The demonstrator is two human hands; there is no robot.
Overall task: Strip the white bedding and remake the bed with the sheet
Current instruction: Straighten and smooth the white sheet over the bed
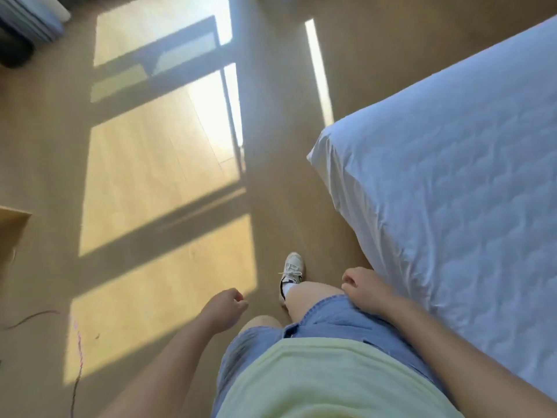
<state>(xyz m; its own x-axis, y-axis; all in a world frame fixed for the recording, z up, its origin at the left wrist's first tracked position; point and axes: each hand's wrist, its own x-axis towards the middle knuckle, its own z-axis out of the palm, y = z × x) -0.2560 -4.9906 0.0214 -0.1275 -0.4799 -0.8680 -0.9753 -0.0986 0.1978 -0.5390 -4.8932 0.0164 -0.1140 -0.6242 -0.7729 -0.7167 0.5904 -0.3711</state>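
Observation:
The bed (452, 176) fills the right side of the view, covered by a white sheet (437, 206) that is pulled over its near corner and lies slightly wrinkled. My left hand (224, 309) hangs over the floor to the left of my legs, fingers loosely curled, holding nothing. My right hand (366, 289) hangs beside my right thigh, close to the bed's edge, fingers loosely curled and empty. I stand beside the bed with one foot in a white sneaker (291, 271) stepped forward.
Wooden floor (150, 176) with bright window-light patches stretches left and ahead. A wooden furniture edge (12, 218) juts in at the left. A thin cable (75, 378) lies on the floor at lower left. Dark objects (18, 46) sit in the far left corner.

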